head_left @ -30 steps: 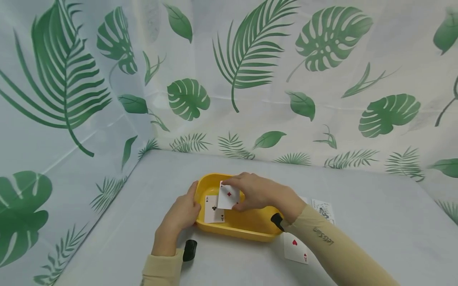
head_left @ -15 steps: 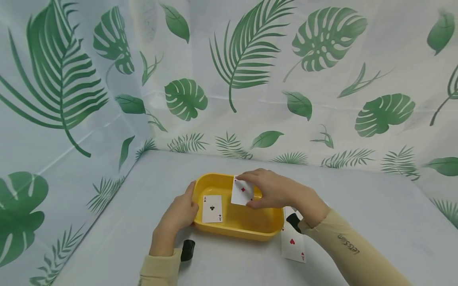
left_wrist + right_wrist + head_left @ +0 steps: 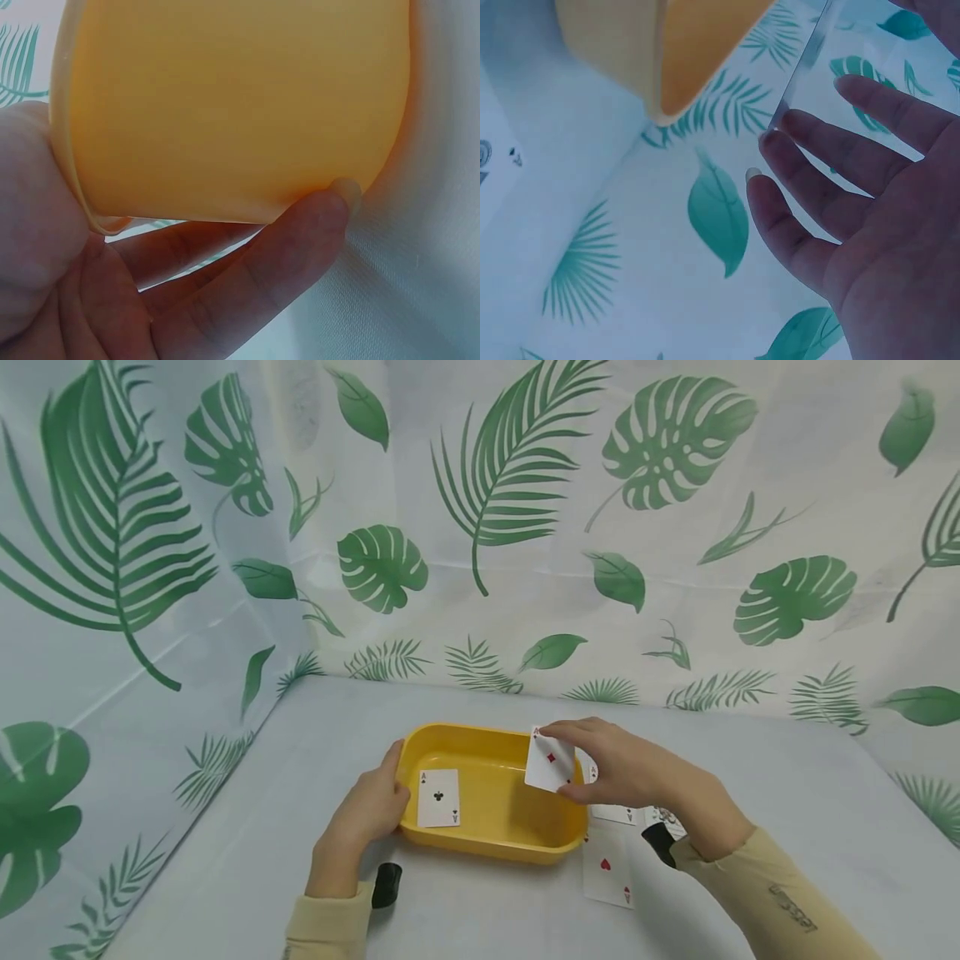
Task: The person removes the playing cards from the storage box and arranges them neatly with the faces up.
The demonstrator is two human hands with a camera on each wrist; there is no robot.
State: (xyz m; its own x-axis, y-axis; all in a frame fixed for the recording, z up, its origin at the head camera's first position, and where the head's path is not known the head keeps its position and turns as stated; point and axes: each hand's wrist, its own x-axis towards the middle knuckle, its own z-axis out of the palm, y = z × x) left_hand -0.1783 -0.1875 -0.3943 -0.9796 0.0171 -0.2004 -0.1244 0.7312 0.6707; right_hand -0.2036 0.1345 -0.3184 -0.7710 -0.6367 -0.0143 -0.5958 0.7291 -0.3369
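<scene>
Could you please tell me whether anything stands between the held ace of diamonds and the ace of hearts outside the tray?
Yes, the right wall of the yellow tray. The right grip holds the ace of diamonds at that end, seemingly above the wall; the ace of hearts lies outside, beyond it.

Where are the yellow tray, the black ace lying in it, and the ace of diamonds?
Yellow tray (image 3: 487, 803): head view, on its bare floor.
Black ace (image 3: 438, 797): head view, on its central symbol.
Ace of diamonds (image 3: 551, 758): head view, on its central diamond.
</scene>
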